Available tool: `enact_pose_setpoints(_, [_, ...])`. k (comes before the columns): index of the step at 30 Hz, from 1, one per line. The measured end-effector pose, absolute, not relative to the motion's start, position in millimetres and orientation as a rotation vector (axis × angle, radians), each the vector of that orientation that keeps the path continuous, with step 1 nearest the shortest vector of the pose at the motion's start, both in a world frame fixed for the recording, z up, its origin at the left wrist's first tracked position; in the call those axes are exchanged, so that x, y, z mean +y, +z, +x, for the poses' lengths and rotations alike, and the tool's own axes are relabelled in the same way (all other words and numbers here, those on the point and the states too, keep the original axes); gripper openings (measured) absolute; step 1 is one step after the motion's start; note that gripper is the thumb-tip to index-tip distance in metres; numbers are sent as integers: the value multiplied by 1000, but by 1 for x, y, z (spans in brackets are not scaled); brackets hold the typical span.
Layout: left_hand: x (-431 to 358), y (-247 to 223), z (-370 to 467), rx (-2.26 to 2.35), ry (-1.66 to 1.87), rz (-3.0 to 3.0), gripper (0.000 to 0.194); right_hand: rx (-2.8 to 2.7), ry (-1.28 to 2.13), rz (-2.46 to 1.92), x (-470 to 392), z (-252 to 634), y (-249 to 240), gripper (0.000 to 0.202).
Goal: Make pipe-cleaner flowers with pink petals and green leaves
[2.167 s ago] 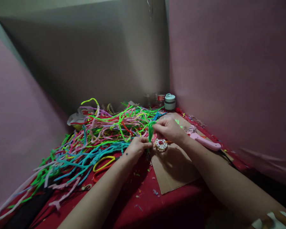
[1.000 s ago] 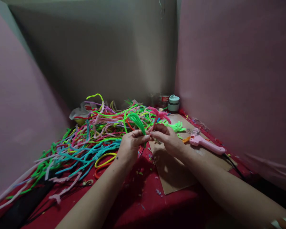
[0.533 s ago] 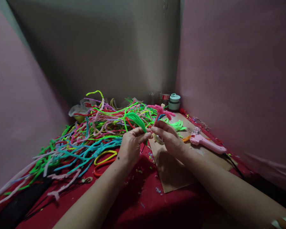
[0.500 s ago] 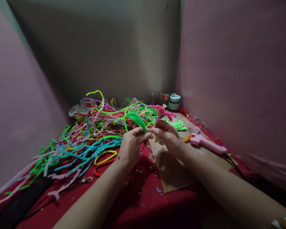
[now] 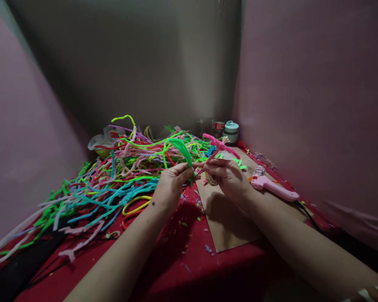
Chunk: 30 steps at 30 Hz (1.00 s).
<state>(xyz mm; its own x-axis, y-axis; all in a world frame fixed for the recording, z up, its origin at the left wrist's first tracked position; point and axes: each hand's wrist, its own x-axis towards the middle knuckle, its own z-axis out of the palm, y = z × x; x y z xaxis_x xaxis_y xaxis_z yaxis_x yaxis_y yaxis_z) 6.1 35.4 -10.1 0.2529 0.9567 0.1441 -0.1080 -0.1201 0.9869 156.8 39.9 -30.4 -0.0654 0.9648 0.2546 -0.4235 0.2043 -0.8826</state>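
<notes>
Both forearms rise from the lower corners and angle inward, so that the hands nearly meet above the table (image 5: pixel 189 272), in front of the heap of fuzzy stems (image 5: pixel 135 163). The left hand (image 5: pixel 169 184) has its thumb and fingers clamped on the base of a green looped bundle (image 5: pixel 180 147), which arches up and leftward. The right hand (image 5: pixel 231 175), fingertips together, pinches the stalk of a pink branched piece (image 5: pixel 221 145) that slants up and right. A round patterned item (image 5: pixel 211 179) shows just below the right fingers, partly hidden; I cannot tell whether they touch it.

At the back, a lidded pale-blue jar (image 5: pixel 231 132) stands upright beside a red-labelled container (image 5: pixel 219 126); the contents of both are hidden. Behind the heap's left end, a translucent plastic bag (image 5: pixel 96 143) shows something yellow low down.

The cardboard (image 5: pixel 233 222) lies beneath the right forearm, its near corner short of the table's front edge. Red cloth with scattered scraps shows between it and the left forearm. A pink glue gun (image 5: pixel 275 188) lies on its right part, near the pink wall sheet (image 5: pixel 311 105). Yellow and red scissor handles (image 5: pixel 135 205) lie beside the left forearm.
</notes>
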Motion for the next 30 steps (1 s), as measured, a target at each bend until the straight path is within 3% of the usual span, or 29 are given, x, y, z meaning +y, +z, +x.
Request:
enact_pose_setpoints(11, [38,-16,8,797,1289,1391,18,-1049,1367,-696,38,156,-30,15])
enact_pose_setpoints(30, [32,-15,7,736,1050,1328,21,-998,1396,-673,41,152,-35,17])
